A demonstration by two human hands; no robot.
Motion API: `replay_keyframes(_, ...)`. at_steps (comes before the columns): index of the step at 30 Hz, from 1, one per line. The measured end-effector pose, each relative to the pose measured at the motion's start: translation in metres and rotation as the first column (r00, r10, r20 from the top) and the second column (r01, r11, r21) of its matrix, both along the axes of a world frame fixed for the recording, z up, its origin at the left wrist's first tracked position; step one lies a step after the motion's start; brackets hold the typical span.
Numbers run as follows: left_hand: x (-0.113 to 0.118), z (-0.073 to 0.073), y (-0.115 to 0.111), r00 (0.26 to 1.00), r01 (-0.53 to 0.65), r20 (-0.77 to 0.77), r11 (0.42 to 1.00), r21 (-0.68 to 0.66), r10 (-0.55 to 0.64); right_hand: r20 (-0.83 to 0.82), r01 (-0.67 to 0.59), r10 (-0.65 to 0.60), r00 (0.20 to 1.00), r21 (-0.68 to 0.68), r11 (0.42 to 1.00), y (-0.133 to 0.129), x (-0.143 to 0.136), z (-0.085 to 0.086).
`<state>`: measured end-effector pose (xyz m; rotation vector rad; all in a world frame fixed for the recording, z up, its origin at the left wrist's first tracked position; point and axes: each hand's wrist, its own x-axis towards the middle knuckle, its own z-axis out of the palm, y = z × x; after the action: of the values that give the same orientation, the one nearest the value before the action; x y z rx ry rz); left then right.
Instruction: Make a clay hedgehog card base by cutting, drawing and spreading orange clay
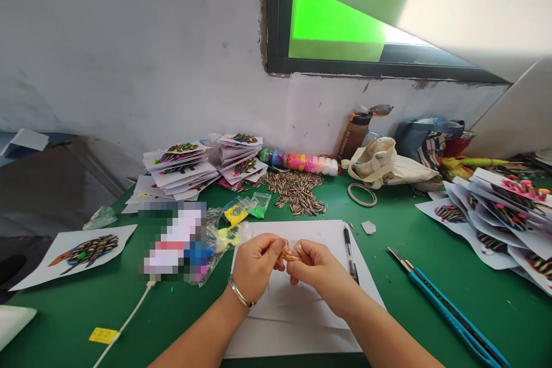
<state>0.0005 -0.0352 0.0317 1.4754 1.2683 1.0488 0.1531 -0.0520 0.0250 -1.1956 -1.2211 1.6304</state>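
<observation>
Both hands meet above the white paper (297, 330) in front of me. My left hand (259, 264), with a silver bangle at the wrist, pinches one side of a small orange-brown piece in clear plastic (290, 255). On its other side my right hand (313, 264) grips the plastic with thumb and fingers. A black pen (349, 253) lies on the paper's right part. Just beyond the sheet is a pile of striped seeds (297, 190). Bags of yellow clay (236, 214) and green clay (259, 207) rest left of the seeds.
A blue cutter (452, 310) lies at the right, below stacked seed pictures (500, 218). More stacks (181, 169) stand back left. Clay tubs (302, 162), a tape roll (362, 195), a bottle (354, 135) and a cloth bag (379, 161) line the back. A white cable (133, 313) crosses the left.
</observation>
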Motion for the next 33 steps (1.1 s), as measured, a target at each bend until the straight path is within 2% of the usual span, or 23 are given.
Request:
replay_keyframes(4, -0.002, -0.002, 0.001, 0.999, -0.012, -0.03, 1.0, -0.012, 0.011, 0.044, 0.043, -0.043, 0.998, -0.001, 0.999, 0.002, 0.002, -0.005)
replay_keyframes(10, -0.005, -0.005, 0.007, 0.999, -0.032, 0.028, 0.998, -0.05, 0.033, -0.159, 0.011, -0.022, 0.987, -0.071, 0.997, 0.005, 0.011, 0.0)
replay_keyframes(16, -0.011, -0.011, 0.015, 0.98, -0.041, 0.191, 0.992, -0.117, 0.063, -0.369, 0.113, -0.17, 0.914, -0.171, 0.979, 0.01, 0.02, -0.002)
replay_keyframes(24, -0.02, -0.015, 0.027, 0.958, -0.144, 0.228, 0.978, -0.148, 0.175, -0.38, 0.245, -0.316, 0.869, -0.224, 0.943, 0.015, 0.022, 0.0)
replay_keyframes(28, -0.018, -0.015, 0.025, 0.963, -0.086, 0.24, 0.984, -0.157, 0.123, -0.395, 0.256, -0.314, 0.863, -0.194, 0.947, 0.014, 0.022, -0.002)
replay_keyframes(33, -0.013, -0.016, 0.02, 0.965, -0.003, 0.259, 0.988, -0.155, 0.044, -0.381, 0.201, -0.246, 0.891, -0.155, 0.967, 0.012, 0.02, -0.005)
